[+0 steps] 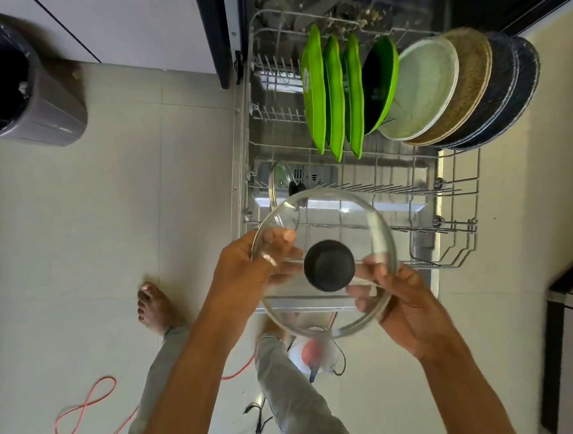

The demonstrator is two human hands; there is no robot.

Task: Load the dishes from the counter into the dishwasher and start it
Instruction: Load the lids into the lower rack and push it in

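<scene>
1. A person holds a round clear glass lid (339,220) with a black knob (329,265) in mid-air, tilted towards the camera. It is above the near end of the pulled-out grey wire lower rack (459,206) of the open dishwasher.
2. The left hand (248,269) grips the lid's left rim and the right hand (404,303) grips its right rim. On both, the fingers curl round the edge. The fingertips show only through the glass, smeared and hard to count.
3. A smaller glass lid with a dark knob (278,180) stands on edge in the rack just beyond the held one, which covers its lower part.
4. Further back, three bright green plates (333,96) stand upright in a row. Beside them lean a green dish with a dark inside (381,83), a white plate (425,87), a tan speckled plate (468,85) and dark speckled plates (512,89). These overlap, so the number of dark ones is unclear.
5. The tub behind the rack is dark, with pale debris of some kind at its back.
6. A grey panel on the door (312,175) shows through the wires; its dark marks are too small to read.
7. A white and red object (313,356) on the floor is blurred and half hidden by the lid.
8. A red cable (86,413) loops across the pale tiles and runs out of view at the bottom edge.
9. At the upper left, a grey bin with a black liner (18,85) is cut off by the frame.
10. A bare foot (156,308) stands on the tiles.
</scene>
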